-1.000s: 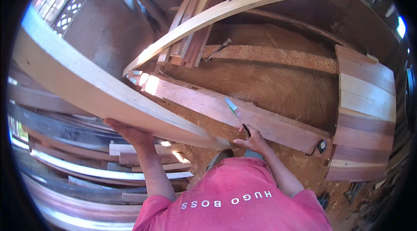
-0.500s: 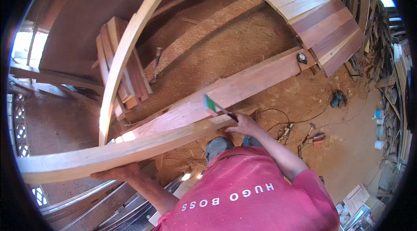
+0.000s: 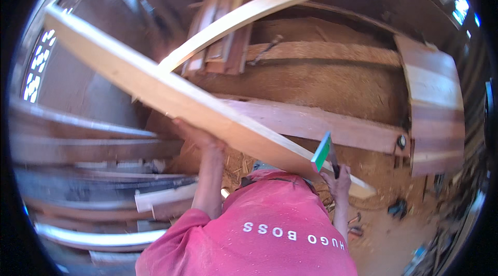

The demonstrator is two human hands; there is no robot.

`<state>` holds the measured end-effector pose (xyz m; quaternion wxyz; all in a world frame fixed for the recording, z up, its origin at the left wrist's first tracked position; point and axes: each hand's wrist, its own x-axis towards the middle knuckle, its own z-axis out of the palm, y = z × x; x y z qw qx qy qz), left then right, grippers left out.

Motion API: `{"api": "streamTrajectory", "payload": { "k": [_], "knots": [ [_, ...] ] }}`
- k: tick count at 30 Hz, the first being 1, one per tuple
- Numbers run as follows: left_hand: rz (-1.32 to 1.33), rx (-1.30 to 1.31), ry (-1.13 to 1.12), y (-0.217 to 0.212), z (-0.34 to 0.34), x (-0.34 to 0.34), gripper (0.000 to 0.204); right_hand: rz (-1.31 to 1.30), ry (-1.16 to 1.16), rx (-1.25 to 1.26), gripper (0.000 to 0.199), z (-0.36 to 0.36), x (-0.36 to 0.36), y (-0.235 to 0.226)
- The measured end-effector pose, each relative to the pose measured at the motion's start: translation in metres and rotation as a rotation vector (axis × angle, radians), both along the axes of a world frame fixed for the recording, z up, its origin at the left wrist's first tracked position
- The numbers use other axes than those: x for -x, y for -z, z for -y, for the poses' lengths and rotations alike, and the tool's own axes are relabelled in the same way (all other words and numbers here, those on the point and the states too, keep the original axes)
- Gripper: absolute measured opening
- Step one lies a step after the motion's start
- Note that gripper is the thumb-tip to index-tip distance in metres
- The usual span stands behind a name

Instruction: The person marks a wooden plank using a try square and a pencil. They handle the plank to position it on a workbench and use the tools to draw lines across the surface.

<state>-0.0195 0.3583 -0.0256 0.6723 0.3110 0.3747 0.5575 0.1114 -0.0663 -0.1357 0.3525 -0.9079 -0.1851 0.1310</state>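
A long, pale wooden beam [image 3: 155, 89] slants across in front of me, from the far left down to my right side. My left hand [image 3: 201, 137] grips its near lower edge around the middle; some of the fingers are hidden. Near the beam's right end, my right hand [image 3: 338, 181] is closed around the dark handle of a tool. This tool has a flat, bright green block-like head [image 3: 321, 152] with a pale edge, which stands over the beam's edge. Its exact kind cannot be made out.
A curved timber [image 3: 259, 10] arches behind the beam. Beyond lie stacked boards [image 3: 223, 27], a wide plank [image 3: 311, 119] with a tape measure [image 3: 401, 142] on it, and a panel of joined boards [image 3: 434, 105]. More timbers [image 3: 104, 147] lie at left. Sawdust covers the ground.
The view has swung to the left. The beam now slants down to the right, with its left end farther up. Both hands keep their hold, the right one still with the green-headed tool.
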Motion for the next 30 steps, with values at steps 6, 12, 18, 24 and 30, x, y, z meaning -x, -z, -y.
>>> {"api": "streamTrajectory", "payload": {
  "k": [6,12,18,24,30],
  "knots": [
    [0.079,0.196,0.029,0.036,0.036,0.0,0.096,-0.01,-0.114,0.103,0.059,0.032,-0.028,-0.036],
    [0.173,0.327,0.048,0.077,0.039,0.002,0.094,-0.108,-0.167,0.336,0.055,0.024,-0.051,-0.074],
    [0.218,0.426,0.092,0.101,0.013,-0.006,0.093,-0.058,-0.193,0.358,0.059,-0.014,-0.076,-0.08],
    [0.119,0.553,0.035,0.15,-0.041,-0.001,0.094,-0.023,-0.281,0.462,0.062,-0.078,-0.107,-0.068],
    [0.026,0.696,-0.186,0.21,-0.097,0.01,0.107,-0.243,-0.302,0.483,0.066,-0.154,-0.121,-0.039]
  ]
}}
